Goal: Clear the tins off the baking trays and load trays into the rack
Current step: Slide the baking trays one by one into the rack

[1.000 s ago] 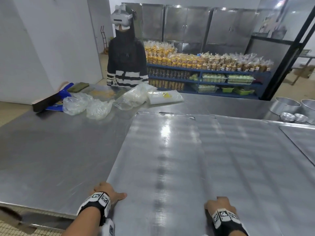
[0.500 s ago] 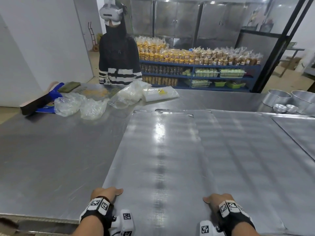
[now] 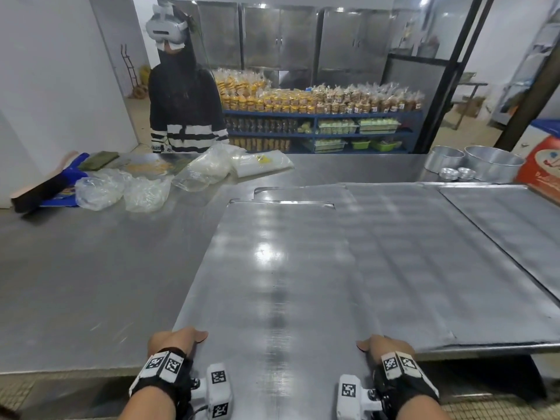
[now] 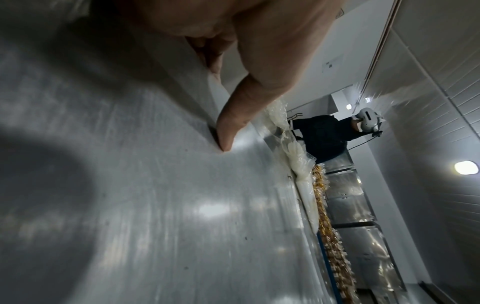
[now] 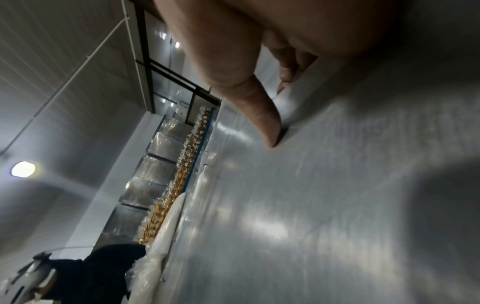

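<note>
A large flat metal baking tray [image 3: 272, 283] lies lengthwise in front of me, its near end past the steel table's front edge [image 3: 75, 368]. My left hand [image 3: 175, 339] grips its near left corner and my right hand [image 3: 385, 347] its near right corner. Each thumb lies on top: the left thumb [image 4: 233, 123] presses the tray surface [image 4: 155, 205], the right thumb [image 5: 265, 123] likewise on the tray [image 5: 311, 205], with fingers curled under the edge. A second tray [image 3: 424, 253] lies partly beneath it, a third tray [image 3: 515, 225] at the right. Round tins [image 3: 494, 165] and small tins [image 3: 457, 173] stand at the table's far right.
A person in a headset [image 3: 185, 110] stands across the table. Plastic bags [image 3: 121, 189] and a brush [image 3: 39, 189] lie at the far left. A red box [image 3: 542, 165] sits at the right edge. Shelves of packed goods [image 3: 318, 98] line the back.
The tray in my hands has slid toward me, over the table's front edge, uncovering the far end of the tray beneath. Both hands kept their hold.
</note>
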{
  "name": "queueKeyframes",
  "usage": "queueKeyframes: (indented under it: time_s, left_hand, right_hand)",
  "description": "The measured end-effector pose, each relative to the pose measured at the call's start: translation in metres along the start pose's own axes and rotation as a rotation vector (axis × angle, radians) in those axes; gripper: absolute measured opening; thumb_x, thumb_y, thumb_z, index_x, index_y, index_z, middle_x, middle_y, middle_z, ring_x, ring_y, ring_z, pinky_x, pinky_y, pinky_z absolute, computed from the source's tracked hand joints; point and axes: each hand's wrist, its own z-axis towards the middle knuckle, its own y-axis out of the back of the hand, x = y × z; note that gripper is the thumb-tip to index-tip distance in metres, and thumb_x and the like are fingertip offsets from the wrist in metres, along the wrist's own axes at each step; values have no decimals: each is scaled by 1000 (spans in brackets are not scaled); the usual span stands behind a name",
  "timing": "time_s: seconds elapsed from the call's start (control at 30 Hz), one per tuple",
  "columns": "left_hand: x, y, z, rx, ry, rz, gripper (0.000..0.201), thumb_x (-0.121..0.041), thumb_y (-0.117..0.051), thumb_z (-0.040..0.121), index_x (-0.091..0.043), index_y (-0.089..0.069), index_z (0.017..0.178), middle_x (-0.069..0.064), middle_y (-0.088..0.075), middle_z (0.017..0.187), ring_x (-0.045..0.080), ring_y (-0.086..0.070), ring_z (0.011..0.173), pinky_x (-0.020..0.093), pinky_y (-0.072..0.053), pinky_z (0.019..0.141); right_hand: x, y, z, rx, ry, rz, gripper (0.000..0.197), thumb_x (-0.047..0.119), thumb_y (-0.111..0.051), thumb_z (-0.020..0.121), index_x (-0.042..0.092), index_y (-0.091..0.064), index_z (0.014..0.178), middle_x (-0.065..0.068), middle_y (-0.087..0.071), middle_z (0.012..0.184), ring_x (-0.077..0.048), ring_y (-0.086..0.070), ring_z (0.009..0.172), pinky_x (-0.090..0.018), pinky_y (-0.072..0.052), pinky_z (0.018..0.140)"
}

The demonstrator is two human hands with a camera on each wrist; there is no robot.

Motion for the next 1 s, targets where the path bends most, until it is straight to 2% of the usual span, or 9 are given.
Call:
queueKeyframes:
  time_s: [0.1,0.23,0.33,0.4,0.47,0.6,0.73,0.87,1.0]
  left_hand:
    - [3,2,-20,7,-31,-2,32,-6,-90,52,2,-67,74,14,-70,62,31,-69,56,41,-59,61]
    - [3,-1,-43,37,-56,36,40,-12,-91,49,0,-64,76,15,-72,71,33,-71,65,49,-60,73]
    - [4,-11,-64,99,-96,74,39,-10,-91,56,2,-60,75,13,-68,72,30,-68,67,40,-56,72]
    - [5,-23,-79,142,-129,100,37,-10,-91,58,4,-63,77,11,-68,69,30,-68,66,40,-57,72]
    - [5,-37,-94,192,-165,140,36,-11,-91,59,4,-65,79,10,-67,69,28,-68,65,36,-56,70]
    - [0,-72,-123,315,-270,275,41,-17,-90,64,6,-66,88,10,-65,74,22,-62,64,29,-46,63]
    - [-7,-115,-154,438,-355,457,45,-24,-92,63,4,-61,80,11,-64,77,25,-64,70,32,-54,74]
    - [-7,-154,-184,626,-500,542,47,-15,-88,69,10,-68,103,24,-69,106,38,-66,104,40,-51,84]
    - [-4,-192,-207,767,-566,605,51,-16,-87,70,9,-68,109,25,-68,114,37,-65,107,36,-49,76]
  right_hand:
    - [-16,15,-14,3,-35,91,38,16,-75,80,-4,-68,112,-7,-58,87,-19,-51,78,-27,-41,70]
    - [-43,43,-41,-95,-142,277,38,0,-80,70,-8,-69,105,-12,-66,79,-23,-61,65,-28,-46,64]
    - [-64,71,-71,-174,-142,389,29,-9,-74,74,-8,-69,103,-7,-59,66,-20,-54,57,-22,-37,49]
    - [-77,89,-89,-235,-149,449,20,-9,-73,76,-1,-67,93,-4,-54,62,-18,-50,54,-22,-33,47]
    - [-93,106,-102,-310,-184,513,22,-4,-75,76,-6,-66,96,-5,-55,64,-18,-49,55,-23,-34,49]
    - [-135,135,-129,-344,-187,558,42,12,-74,79,-5,-64,115,-10,-57,88,-22,-52,74,-22,-37,49]
    - [-165,162,-162,-458,-247,627,38,10,-71,83,-7,-64,116,-6,-55,75,-20,-50,65,-23,-37,48]
    - [-192,179,-192,-604,-328,721,36,8,-70,85,-10,-63,116,-8,-55,82,-20,-47,63,-24,-38,42]
    - [-209,182,-217,-751,-440,830,32,3,-74,79,-11,-66,107,-12,-61,83,-23,-53,67,-24,-36,45]
